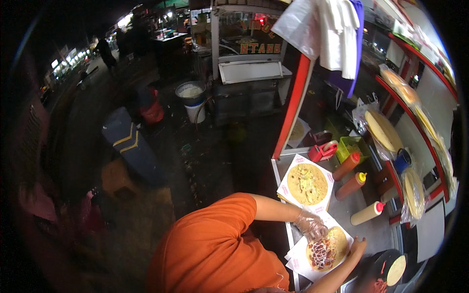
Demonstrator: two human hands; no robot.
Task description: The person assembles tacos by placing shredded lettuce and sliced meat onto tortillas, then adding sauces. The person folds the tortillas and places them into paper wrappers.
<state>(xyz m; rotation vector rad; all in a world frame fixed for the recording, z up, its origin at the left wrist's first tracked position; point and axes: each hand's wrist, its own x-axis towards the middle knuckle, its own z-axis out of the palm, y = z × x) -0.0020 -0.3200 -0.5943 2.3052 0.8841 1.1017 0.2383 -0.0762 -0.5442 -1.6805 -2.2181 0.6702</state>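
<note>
My left hand (313, 227), in a clear plastic glove, is over the upper edge of a round flatbread (343, 240). Its fingers are bunched together; what they hold, if anything, is hidden. Red-brown filling under crisscrossed white sauce covers part of this flatbread, which lies on white printed paper (302, 263). At the flatbread's right edge is my bare right hand (359, 247), thumb and finger apart, with nothing visible between them. Just beyond lies a second flatbread (293, 181), topped with pale shredded filling, on another paper sheet (288, 192).
Red (346, 167), brown (351, 186) and cream (366, 214) sauce bottles stand or lean on the metal counter. A red tape dispenser (322, 152) and green basket (352, 146) sit behind. A dark round pan (383, 273) is near right. Bagged flatbreads (382, 129) line red-edged shelves.
</note>
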